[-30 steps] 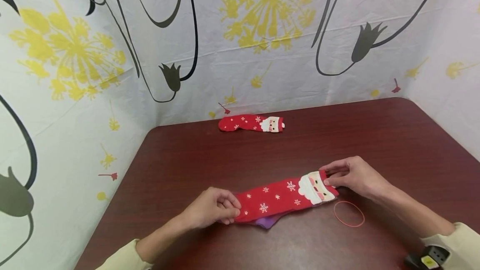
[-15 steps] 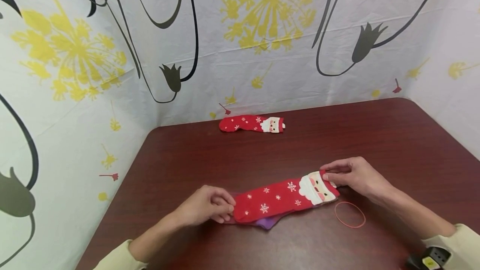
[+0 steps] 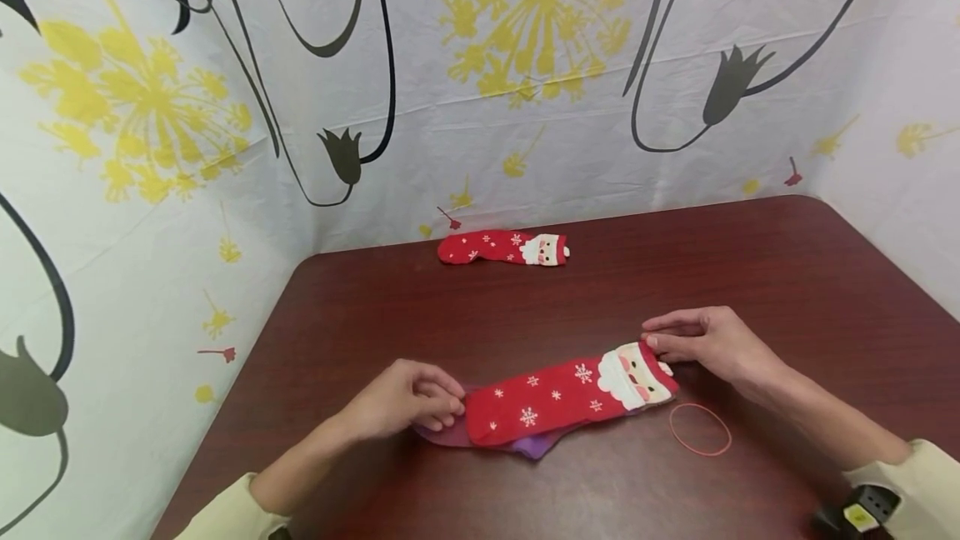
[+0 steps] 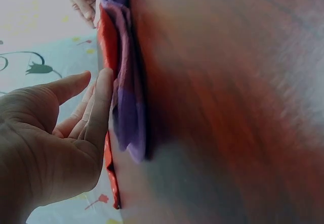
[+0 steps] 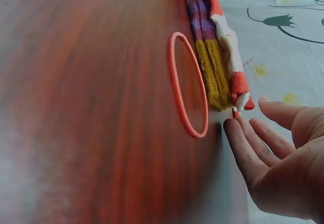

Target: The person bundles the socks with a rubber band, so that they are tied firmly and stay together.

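A red sock (image 3: 555,394) with white snowflakes and a Santa face at its cuff lies flat, slanting across the table. Beneath it are purple socks (image 4: 130,113), whose mustard cuffs (image 5: 215,67) show in the right wrist view. At the red sock's toe end, my left hand (image 3: 401,402) has loosely bent fingers right at the fabric, thumb apart from them in the left wrist view. My right hand (image 3: 723,344) is beside the Santa cuff, its fingertips at the upper corner; the right wrist view shows the thumb spread from the fingers.
A pinkish-red rubber band (image 5: 175,82) lies near the cuff end of the stack. Another red Santa sock (image 3: 498,247) rests along the back of the dark wooden table (image 3: 360,307). Patterned cloth walls (image 3: 465,140) border the table's back and sides.
My left hand has slid left off the red sock's toe, uncovering the purple sock's end below. My right hand has loosened and shifted slightly up from the cuff. The socks stay put.
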`<control>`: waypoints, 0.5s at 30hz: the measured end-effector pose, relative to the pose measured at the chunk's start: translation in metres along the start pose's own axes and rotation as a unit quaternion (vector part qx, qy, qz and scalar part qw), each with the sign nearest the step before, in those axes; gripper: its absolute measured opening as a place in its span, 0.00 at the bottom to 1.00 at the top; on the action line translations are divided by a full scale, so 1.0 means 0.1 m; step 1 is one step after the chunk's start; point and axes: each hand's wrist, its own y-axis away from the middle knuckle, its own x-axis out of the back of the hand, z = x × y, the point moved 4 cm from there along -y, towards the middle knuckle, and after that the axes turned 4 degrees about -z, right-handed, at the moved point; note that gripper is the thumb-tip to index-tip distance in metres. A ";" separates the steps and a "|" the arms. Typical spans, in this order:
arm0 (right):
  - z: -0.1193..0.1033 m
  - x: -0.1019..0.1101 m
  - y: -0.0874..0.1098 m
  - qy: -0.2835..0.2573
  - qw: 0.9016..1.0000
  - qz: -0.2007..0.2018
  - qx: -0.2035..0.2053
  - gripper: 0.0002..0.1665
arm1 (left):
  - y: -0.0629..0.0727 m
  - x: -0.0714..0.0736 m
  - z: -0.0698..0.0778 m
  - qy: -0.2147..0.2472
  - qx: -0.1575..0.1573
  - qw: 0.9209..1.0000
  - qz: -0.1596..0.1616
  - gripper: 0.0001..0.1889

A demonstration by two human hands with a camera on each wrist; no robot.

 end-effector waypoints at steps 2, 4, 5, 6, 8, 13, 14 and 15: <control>-0.02 0.01 -0.03 -0.005 1.000 0.000 0.004 0.32 | -0.01 0.05 0.02 -0.002 -0.008 1.000 0.004 0.13; -0.04 0.01 -0.07 -0.004 1.000 0.001 0.008 0.31 | -0.03 0.10 0.03 -0.007 -0.016 1.000 0.009 0.14; -0.04 0.02 -0.08 0.001 1.000 0.004 0.008 0.31 | -0.04 0.14 0.05 -0.009 -0.020 1.000 0.012 0.14; -0.05 0.03 -0.09 0.008 1.000 0.008 0.004 0.31 | -0.06 0.17 0.06 -0.012 -0.024 1.000 0.016 0.15; -0.06 0.05 -0.12 0.019 1.000 0.015 0.001 0.31 | -0.10 0.25 0.07 -0.014 -0.028 0.999 0.026 0.16; -0.11 0.09 -0.23 0.038 0.999 0.030 -0.008 0.32 | -0.25 0.52 0.09 0.030 -0.028 0.997 0.063 0.21; -0.12 0.10 -0.25 0.038 0.999 0.031 -0.008 0.32 | -0.28 0.58 0.10 0.041 -0.025 0.996 0.075 0.22; -0.13 0.11 -0.28 0.041 0.999 0.032 -0.009 0.32 | -0.31 0.65 0.10 0.053 -0.020 0.995 0.087 0.23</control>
